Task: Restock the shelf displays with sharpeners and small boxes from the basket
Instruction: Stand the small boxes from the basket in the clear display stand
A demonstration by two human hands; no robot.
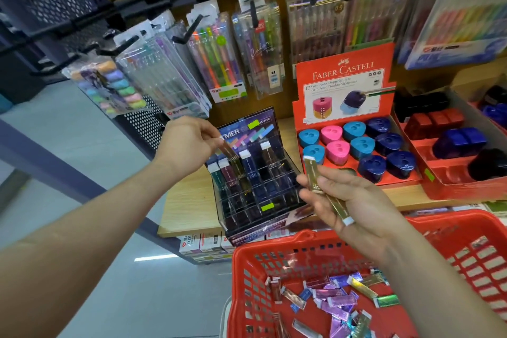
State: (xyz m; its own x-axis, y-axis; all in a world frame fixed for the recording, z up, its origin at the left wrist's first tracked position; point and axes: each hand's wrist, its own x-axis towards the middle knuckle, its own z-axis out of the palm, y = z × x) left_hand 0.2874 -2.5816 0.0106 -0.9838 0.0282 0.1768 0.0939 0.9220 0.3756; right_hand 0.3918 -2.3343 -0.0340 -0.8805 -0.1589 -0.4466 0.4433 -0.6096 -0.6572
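My left hand (186,143) pinches a slim gold box (233,159) by its top and holds it over the clear slotted display case (258,173) on the shelf. That case holds a few dark upright boxes in its back rows. My right hand (354,200) grips two more gold boxes (315,175), just right of the case. Below, the red basket (301,244) holds several loose metallic boxes (334,299) in purple, gold, green and silver.
A red Faber-Castell tray (343,85) with blue, pink and navy sharpeners (365,145) stands right of the case. Another red tray (452,189) with dark sharpeners sits further right. Pen packs (219,63) hang on black hooks above. The wooden shelf edge (186,222) runs below the case.
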